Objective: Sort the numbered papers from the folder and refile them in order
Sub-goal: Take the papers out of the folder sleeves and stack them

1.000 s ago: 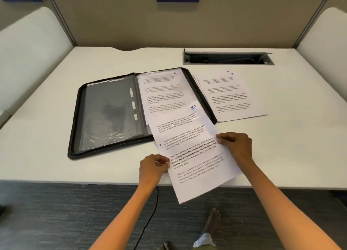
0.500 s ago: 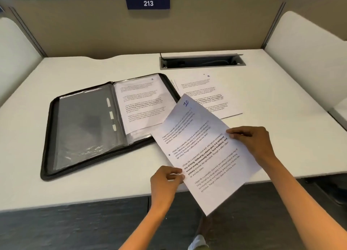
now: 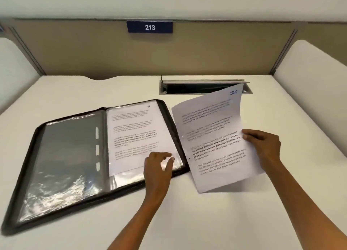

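An open black zip folder lies on the white desk, left of centre. Its left sleeve holds nothing; the right sleeve holds a printed sheet marked 3. My left hand is on the lower right corner of that sleeve, thumb and fingers pinching the shiny plastic. My right hand grips the right edge of a sheet marked 10, held tilted up just right of the folder. The lifted sheet hides the desk behind it.
An open cable slot is set into the desk at the back. A tan partition with a blue 213 label closes the far side. White side dividers stand left and right.
My left hand let go of sheet 10 and moved onto the folder's right sleeve. My right hand carried the sheet up and right, over where the loose stack lay. The view tilted up.
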